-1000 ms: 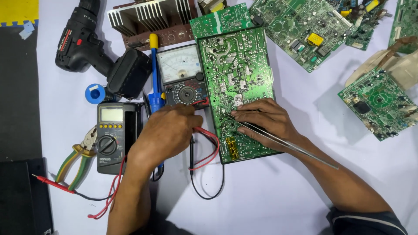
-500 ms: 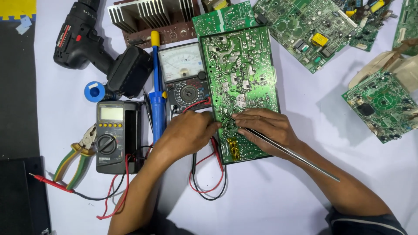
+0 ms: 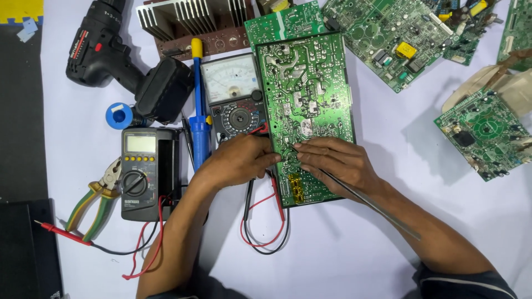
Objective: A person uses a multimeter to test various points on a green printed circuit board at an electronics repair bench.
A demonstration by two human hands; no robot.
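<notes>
Both hands are down on the green circuit board (image 3: 305, 94), the long one lying solder-side up in the middle of the white table (image 3: 354, 243). The left hand (image 3: 238, 160) sits at the board's lower left edge, fingers curled in fairly narrow; red and black probe leads (image 3: 266, 221) loop out from under it just below the board, though I can't tell if it's actually pinching a probe. The right hand (image 3: 338, 160) rests on the board's lower half, closed around a long thin metal tool (image 3: 371, 202) that runs back along the forearm, with its tip on the solder side near the left hand's fingertips.

Touching the board's left edge is an analog meter (image 3: 230, 91) with a white dial face. Left of that lies a blue soldering iron (image 3: 198, 111) with a yellow end, then a dark digital multimeter (image 3: 145, 171) with a grey screen and a small label strip under its knob. Further left of the board: green-and-yellow pliers (image 3: 97, 202), a blue solder spool (image 3: 119, 115), and a black cordless drill (image 3: 119, 58) with a red label patch on its side. A finned heatsink (image 3: 191, 19) sits up past the board's top left corner. Off to the board's right are more green boards (image 3: 388, 36), one with a yellow square part on it.
</notes>
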